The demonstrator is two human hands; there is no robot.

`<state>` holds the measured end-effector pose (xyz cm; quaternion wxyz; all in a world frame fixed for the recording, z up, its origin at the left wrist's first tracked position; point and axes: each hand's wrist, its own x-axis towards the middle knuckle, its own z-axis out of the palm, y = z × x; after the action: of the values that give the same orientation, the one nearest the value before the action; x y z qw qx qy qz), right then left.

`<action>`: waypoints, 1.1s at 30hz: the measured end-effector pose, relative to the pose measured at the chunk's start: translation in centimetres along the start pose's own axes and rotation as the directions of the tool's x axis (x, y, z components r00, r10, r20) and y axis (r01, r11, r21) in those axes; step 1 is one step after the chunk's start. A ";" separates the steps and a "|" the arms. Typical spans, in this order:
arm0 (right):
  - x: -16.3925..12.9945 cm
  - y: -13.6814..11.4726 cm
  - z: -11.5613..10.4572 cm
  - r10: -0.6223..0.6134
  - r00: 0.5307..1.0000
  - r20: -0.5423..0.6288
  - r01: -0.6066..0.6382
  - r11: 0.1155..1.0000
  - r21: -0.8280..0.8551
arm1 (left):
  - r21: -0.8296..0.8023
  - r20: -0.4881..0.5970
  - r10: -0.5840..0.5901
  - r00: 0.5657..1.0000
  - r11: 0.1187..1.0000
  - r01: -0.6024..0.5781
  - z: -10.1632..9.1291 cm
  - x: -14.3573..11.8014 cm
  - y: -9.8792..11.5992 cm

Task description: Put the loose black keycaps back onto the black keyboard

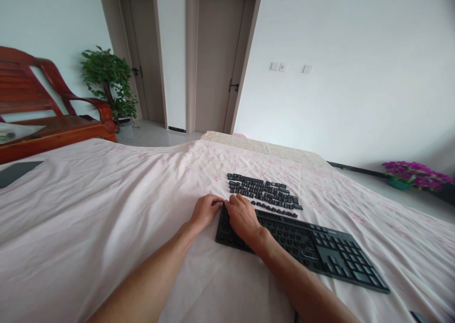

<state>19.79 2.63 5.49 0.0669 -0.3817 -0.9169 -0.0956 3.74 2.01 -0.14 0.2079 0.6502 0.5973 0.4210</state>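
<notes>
A black computer keyboard (334, 254) lies slanted on a pink cloth. Its left and middle parts show bare key sockets, while keys still sit on its right part. My left hand (206, 212) is at the keyboard's far left corner, thumb and fingers closed at the edge. Right beside it, my right hand (243, 218) reaches over the left end with its fingers curled down near the same corner. What its fingertips hold, if anything, is hidden. Loose black keycaps (263, 188) lie in rows on the cloth just beyond the keyboard.
The pink floral cloth (106, 209) covers the wide surface in wrinkles. A dark flat object (17, 171) lies at the left edge. Beyond are a wooden bench (81, 129), a green plant (106, 74), closed doors (216, 58) and purple flowers (415, 174).
</notes>
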 end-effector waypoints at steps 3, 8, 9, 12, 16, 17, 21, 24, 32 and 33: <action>-0.2 -0.5 0.1 0.005 1.000 0.000 -0.005 0.999 -0.033 | 0.003 0.000 0.000 1.000 1.000 0.000 -0.1 0.0 0.2; -0.5 -1.6 0.1 -0.001 1.000 0.013 0.002 0.997 -0.076 | -0.011 0.003 0.004 1.000 1.000 -0.004 -0.1 0.0 0.3; -0.6 -1.7 0.1 0.002 1.000 0.013 -0.001 0.997 -0.074 | -0.013 0.002 0.005 1.000 1.000 -0.005 -0.1 -0.1 0.3; -0.8 -1.5 0.3 0.028 1.000 0.002 -0.028 0.999 -0.028 | -0.008 0.001 -0.001 1.000 1.000 0.001 -0.2 -0.1 0.3; -0.7 -0.6 0.3 0.068 0.998 -0.007 -0.067 0.994 0.088 | 0.000 0.004 -0.003 1.000 1.000 0.003 -0.2 -0.1 0.2; -0.7 -0.5 0.2 0.073 0.997 -0.007 -0.072 0.993 0.097 | -0.004 0.005 0.000 1.000 1.000 0.000 -0.2 -0.1 0.2; -0.6 -0.9 0.0 0.074 0.997 0.016 -0.075 0.995 0.060 | -0.013 0.006 0.002 1.000 1.000 -0.002 -0.3 -0.1 0.4; -0.7 -1.1 -0.1 0.059 0.998 0.023 -0.060 0.998 0.032 | -0.008 0.001 -0.004 1.000 1.000 0.004 -0.4 -0.2 0.6; -1.2 -1.0 0.1 0.066 0.998 0.004 -0.067 0.998 0.024 | -0.005 -0.003 0.002 1.000 1.000 -0.002 -0.4 -0.4 0.7; -1.2 -1.0 0.0 0.063 0.998 0.007 -0.063 0.998 0.024 | -0.007 -0.003 0.000 1.000 1.000 0.000 -0.4 -0.4 0.7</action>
<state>19.90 1.14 5.14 0.0716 -0.4099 -0.9057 -0.0812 3.87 1.39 0.48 0.2094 0.6488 0.5963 0.4240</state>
